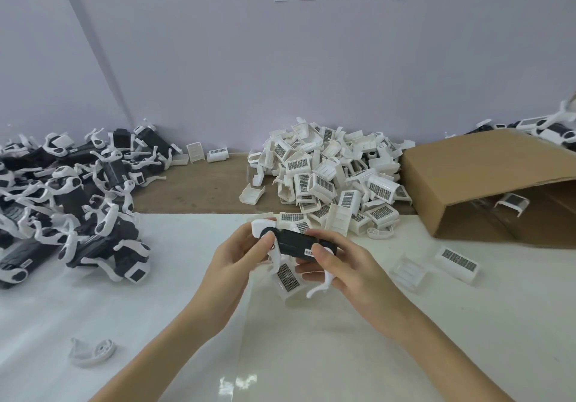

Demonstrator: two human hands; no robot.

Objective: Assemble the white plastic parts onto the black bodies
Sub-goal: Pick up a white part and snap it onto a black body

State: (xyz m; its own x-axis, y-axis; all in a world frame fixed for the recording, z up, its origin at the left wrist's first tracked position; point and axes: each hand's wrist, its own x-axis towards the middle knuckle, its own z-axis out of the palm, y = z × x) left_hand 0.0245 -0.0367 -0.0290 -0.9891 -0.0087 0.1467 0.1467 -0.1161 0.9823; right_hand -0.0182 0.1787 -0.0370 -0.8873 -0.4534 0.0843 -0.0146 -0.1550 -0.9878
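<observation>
Right now the black body [298, 243] is held just above the near-centre of the surface [311, 355], the left hand [235, 256] curled in a grip on its white-capped end and the right hand [338, 264] pinching the other end, with white parts dangling beneath. Judging by the far-left heap of assembled units [71, 195] and the big far pile of loose white parts [330, 177], plenty remains.

Black body [300, 244] in both hands [237, 261]
</observation>
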